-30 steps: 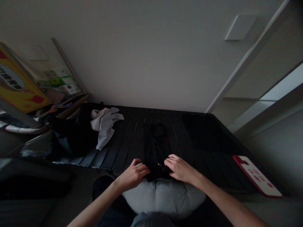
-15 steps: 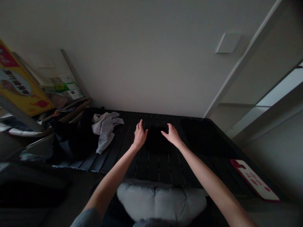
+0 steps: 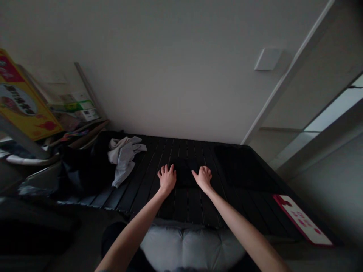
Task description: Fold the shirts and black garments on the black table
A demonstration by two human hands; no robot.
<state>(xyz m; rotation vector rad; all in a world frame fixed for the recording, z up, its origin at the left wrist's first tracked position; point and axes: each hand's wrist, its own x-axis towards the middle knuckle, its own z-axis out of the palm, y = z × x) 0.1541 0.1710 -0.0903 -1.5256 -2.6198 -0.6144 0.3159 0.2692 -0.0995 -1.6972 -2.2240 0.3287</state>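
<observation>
A small, flat, dark folded piece (image 3: 185, 173), seemingly cloth, lies on the black slatted table (image 3: 181, 211); its exact kind is hard to make out in the dim light. At its left edge rests my left hand (image 3: 167, 178), palm down with the fingers spread. My right hand (image 3: 203, 177) is at its right edge, thumb stretched toward the piece and the fingers apart, slightly bent. Neither hand grips anything. Further right lies a larger flat black cloth (image 3: 242, 166).
A crumpled light grey cloth (image 3: 124, 156) lies at left beside a black bag-like heap (image 3: 85, 170). A yellow box (image 3: 25, 102) stands at far left. A red-and-white board (image 3: 303, 221) lies at the right edge. Behind is a wall (image 3: 176, 75); a grey cushion (image 3: 193, 245) is in front.
Both hands have come down and nearer to me, from above the dark piece to its left and right edges. The view has shifted slightly.
</observation>
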